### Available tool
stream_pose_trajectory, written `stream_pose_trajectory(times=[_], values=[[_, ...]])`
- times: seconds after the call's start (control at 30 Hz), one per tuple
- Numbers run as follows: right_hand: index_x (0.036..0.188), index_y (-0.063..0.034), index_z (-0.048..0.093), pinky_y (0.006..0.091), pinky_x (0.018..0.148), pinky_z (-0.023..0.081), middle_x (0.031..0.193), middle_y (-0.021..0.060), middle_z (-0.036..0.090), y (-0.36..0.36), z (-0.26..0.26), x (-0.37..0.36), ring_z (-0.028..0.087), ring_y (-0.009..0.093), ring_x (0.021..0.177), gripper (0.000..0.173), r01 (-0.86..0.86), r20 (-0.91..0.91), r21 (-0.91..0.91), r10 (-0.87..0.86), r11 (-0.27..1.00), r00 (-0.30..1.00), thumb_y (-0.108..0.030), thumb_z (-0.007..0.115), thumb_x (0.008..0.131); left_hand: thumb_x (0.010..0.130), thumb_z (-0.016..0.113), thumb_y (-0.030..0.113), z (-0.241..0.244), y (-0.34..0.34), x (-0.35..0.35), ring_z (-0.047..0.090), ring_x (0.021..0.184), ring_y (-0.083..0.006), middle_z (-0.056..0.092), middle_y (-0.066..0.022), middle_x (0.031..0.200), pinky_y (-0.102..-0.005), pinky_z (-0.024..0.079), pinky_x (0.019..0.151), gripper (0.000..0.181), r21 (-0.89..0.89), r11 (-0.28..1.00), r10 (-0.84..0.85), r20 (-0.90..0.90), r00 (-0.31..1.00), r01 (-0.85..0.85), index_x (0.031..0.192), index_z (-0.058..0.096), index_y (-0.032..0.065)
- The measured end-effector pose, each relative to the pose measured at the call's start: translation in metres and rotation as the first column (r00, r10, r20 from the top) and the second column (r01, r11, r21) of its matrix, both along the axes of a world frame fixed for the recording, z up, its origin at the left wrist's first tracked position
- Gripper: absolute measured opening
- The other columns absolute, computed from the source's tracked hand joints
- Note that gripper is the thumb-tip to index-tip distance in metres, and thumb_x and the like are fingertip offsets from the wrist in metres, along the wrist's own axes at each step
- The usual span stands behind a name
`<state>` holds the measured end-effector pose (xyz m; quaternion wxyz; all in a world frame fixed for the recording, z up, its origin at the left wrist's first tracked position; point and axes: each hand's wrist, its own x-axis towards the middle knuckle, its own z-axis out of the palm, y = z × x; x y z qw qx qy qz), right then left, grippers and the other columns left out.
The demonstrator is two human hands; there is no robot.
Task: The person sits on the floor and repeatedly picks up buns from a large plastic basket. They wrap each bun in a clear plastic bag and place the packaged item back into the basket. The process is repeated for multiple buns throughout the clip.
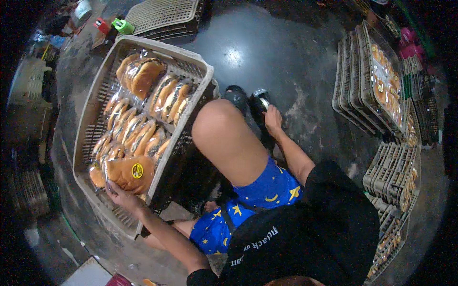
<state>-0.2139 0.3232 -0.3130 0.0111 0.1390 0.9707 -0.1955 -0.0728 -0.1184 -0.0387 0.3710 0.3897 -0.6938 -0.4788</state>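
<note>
A plastic crate (pixel 162 171) of bagged filled buns stands before me, tilted in the view. My left hand (pixel 123 198) is at its near end, fingers and thumb at the lower edge of a large bagged bun (pixel 125 173) with a round yellow sticker. Behind that bun lie rows of bagged buns with dark filling (pixel 134 130), and larger rounded ones (pixel 145 77) rest at the far end. Beyond my raised knee, my right hand (pixel 273 119) reaches low, its fingers at a dark object with a pale strip (pixel 263 100). Whether they grip it is unclear.
Stacked crates (pixel 352 82) stand on the right, the top one holding bagged buns (pixel 386 85). More crates (pixel 390 173) line the right side. Behind the bun crate are an upturned crate (pixel 162 16), a green container (pixel 123 26) and a red one (pixel 102 25).
</note>
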Motion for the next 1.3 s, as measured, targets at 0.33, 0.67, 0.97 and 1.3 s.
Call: stream_pose_trajectory(times=[0.33,0.67,0.97,1.3], values=[[0.097,-0.0022,0.055,0.0413,0.076,0.047,0.097,0.0164,0.055,0.016,-0.032,0.033,0.054,0.034,0.092,0.049,-0.289,0.147,0.134,0.27,0.948,0.952,-0.03,0.073,0.062,0.088,0.048,0.022,0.005,0.038,0.005,0.044,0.106,-0.0245,0.047,-0.0147,0.115,-0.0361,0.033,0.093,0.038,-0.262,0.944,0.189,-0.076,0.979,-0.202,0.115,0.043,-0.0031],[0.094,-0.0016,0.055,0.0411,0.08,0.046,0.103,0.0187,0.053,0.024,0.015,-0.117,0.054,0.036,0.093,0.046,-0.255,0.282,0.139,0.209,0.957,0.936,-0.025,0.075,0.059,0.088,0.045,0.035,-0.007,0.067,-0.029,0.04,0.108,-0.0245,0.043,-0.0134,0.116,-0.0378,0.031,0.094,0.047,-0.143,0.946,0.276,-0.125,0.953,-0.292,0.115,0.039,-0.0019],[0.099,0.0008,0.051,0.0419,0.081,0.043,0.099,0.0205,0.054,-0.137,0.016,-0.311,0.052,0.036,0.094,0.053,-0.625,0.22,0.051,0.602,0.779,0.768,-0.025,0.074,0.059,0.085,0.05,0.035,-0.025,0.063,-0.043,0.044,0.1,-0.0286,0.045,-0.0147,0.106,-0.0419,0.033,0.089,0.044,-0.401,0.852,0.378,0.024,0.925,-0.337,0.109,0.043,-0.0004],[0.093,0.0046,0.052,0.0438,0.073,0.046,0.088,0.0253,0.058,-0.401,0.129,-0.523,0.055,0.04,0.085,0.05,-0.887,0.099,0.098,0.883,0.451,0.459,-0.04,0.06,0.073,0.085,0.051,0.035,-0.034,0.0,-0.104,0.044,0.1,-0.0288,0.045,-0.0146,0.106,-0.0418,0.034,0.088,0.044,-0.525,0.815,0.413,0.229,0.881,-0.246,0.109,0.043,0.0001]])
